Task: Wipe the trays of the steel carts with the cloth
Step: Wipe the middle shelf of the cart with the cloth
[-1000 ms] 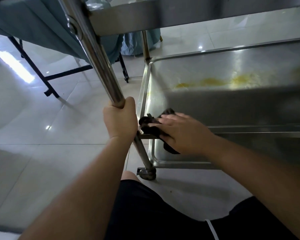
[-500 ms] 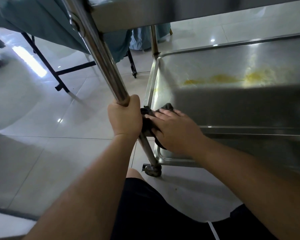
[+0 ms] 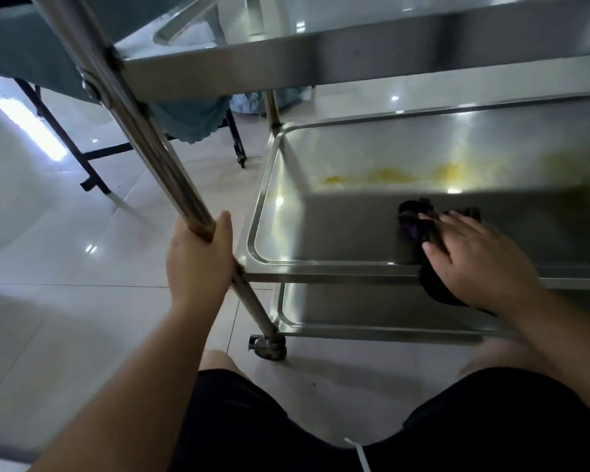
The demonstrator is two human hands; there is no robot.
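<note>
While the left hand [image 3: 198, 257] grips the post [image 3: 140, 131], the flat-fingered right hand [image 3: 470, 260] presses the cloth [image 3: 414, 221]; yellow stains [image 3: 389, 173] (farther back) could get missed.

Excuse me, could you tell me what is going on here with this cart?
A person is crouched beside a steel cart, wiping its middle tray. The left hand grips the cart's upright post to steady it. The right hand presses a dark cloth flat against the tray, near its front rim. A yellow stain runs along the far part of the tray, beyond the cloth, so that patch is not yet wiped. Another tray sits below.
</note>
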